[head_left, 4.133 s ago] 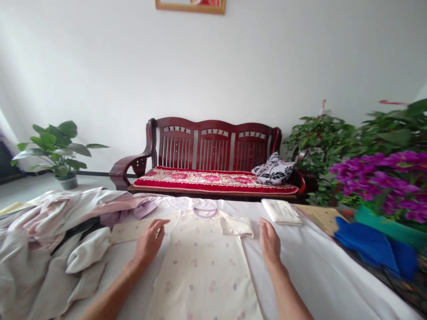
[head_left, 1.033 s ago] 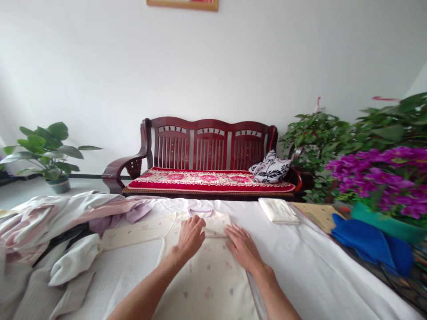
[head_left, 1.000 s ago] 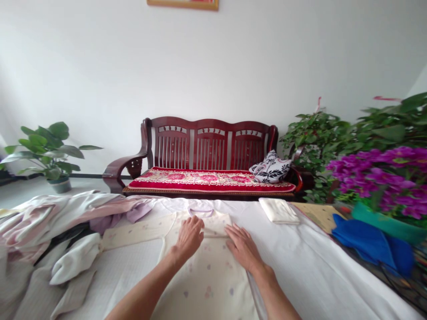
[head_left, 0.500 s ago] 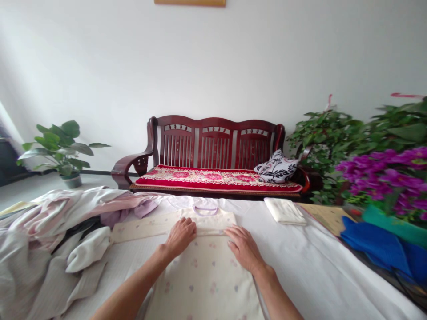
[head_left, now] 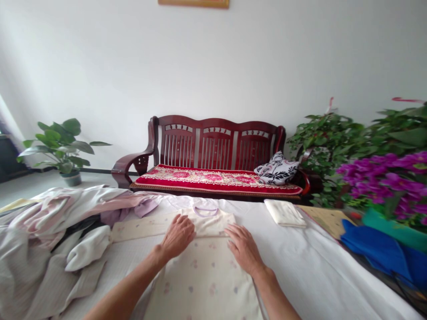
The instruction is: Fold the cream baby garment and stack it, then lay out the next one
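Note:
A cream long-sleeved top (head_left: 203,275) with a purple-edged neckline and a small pastel print lies flat in front of me. One sleeve (head_left: 142,226) stretches out to the left, and a folded layer crosses the chest between my hands. My left hand (head_left: 178,235) rests palm down on the left chest area, its fingers lying over the cloth and the thumb side partly hidden. On the opposite edge of the top, my right hand (head_left: 245,249) lies with fingers spread, the tips touching the fold. Neither hand lifts the fabric.
A heap of loose clothes (head_left: 43,249) covers the left of the white-sheeted surface (head_left: 300,266). A folded white cloth (head_left: 285,212) lies back right. Blue fabric (head_left: 376,249) and purple flowers (head_left: 393,182) stand along the right side. Behind is a wooden bench (head_left: 215,146).
My left hand has shifted slightly left and its fingers have straightened a little over the cloth. My right hand and the top stay nearly where they were.

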`<act>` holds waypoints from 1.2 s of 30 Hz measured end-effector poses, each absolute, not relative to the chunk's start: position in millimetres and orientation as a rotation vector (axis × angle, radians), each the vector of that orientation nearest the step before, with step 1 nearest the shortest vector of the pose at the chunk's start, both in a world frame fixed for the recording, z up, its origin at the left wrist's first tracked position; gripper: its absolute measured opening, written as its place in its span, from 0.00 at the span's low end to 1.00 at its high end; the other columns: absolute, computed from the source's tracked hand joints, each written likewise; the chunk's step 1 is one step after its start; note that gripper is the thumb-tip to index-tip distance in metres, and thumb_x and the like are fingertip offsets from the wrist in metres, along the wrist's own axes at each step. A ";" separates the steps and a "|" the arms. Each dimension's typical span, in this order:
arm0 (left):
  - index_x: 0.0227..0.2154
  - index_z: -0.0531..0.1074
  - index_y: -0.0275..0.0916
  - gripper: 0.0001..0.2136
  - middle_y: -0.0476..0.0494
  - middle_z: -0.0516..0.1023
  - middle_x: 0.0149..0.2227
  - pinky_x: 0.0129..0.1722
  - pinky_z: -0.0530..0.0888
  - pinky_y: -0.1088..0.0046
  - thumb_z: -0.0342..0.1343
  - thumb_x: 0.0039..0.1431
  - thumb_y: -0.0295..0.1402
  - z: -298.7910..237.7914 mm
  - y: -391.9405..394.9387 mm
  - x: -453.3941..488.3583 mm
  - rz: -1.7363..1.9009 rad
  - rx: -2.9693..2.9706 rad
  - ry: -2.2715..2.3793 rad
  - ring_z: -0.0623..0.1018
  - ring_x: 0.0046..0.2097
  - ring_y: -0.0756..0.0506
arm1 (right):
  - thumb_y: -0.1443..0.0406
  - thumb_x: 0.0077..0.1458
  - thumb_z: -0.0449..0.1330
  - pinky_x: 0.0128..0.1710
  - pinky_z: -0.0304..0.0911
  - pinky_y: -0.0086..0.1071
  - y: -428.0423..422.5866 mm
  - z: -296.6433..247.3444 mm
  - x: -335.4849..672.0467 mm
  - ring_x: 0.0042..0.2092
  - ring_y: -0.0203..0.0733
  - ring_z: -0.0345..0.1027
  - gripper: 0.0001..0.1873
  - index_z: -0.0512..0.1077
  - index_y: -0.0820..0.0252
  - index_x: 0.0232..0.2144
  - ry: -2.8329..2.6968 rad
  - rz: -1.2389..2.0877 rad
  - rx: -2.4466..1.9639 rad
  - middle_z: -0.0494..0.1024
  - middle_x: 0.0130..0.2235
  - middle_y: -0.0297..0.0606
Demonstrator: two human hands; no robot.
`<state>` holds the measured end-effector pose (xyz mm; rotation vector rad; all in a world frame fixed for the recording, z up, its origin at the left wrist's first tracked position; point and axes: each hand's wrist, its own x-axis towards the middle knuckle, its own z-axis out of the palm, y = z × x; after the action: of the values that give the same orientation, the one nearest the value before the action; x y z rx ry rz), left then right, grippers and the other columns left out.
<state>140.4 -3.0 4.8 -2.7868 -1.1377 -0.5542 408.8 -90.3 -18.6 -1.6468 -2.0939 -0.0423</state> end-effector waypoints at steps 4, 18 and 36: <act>0.28 0.72 0.39 0.15 0.39 0.76 0.36 0.50 0.64 0.62 0.44 0.67 0.33 11.5 -3.6 163.2 -0.660 -2.772 -1.462 0.73 0.43 0.41 | 0.65 0.59 0.55 0.66 0.46 0.48 -90.3 -13.6 397.7 0.65 0.47 0.54 0.20 0.72 0.49 0.53 -2.185 0.019 -1.582 0.68 0.61 0.37; 0.62 0.60 0.35 0.24 0.32 0.57 0.66 0.65 0.53 0.54 0.45 0.67 0.40 -32.8 -15.1 241.8 -0.543 -2.776 -1.599 0.56 0.67 0.35 | 0.63 0.64 0.48 0.63 0.54 0.43 -87.5 -22.0 402.1 0.58 0.43 0.66 0.20 0.72 0.56 0.53 -2.005 0.100 -1.561 0.76 0.54 0.41; 0.49 0.72 0.43 0.19 0.44 0.73 0.51 0.55 0.67 0.66 0.49 0.57 0.22 -22.2 -28.9 196.4 -0.691 -2.970 -1.174 0.70 0.52 0.43 | 0.69 0.59 0.55 0.46 0.59 0.35 -89.5 -17.0 405.6 0.44 0.44 0.66 0.12 0.77 0.52 0.37 -1.911 -0.209 -1.726 0.78 0.39 0.37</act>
<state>196.4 -28.9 -22.2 -2.9703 -1.1744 -0.6914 405.6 -89.5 -17.0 -1.7260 -1.9106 -0.2091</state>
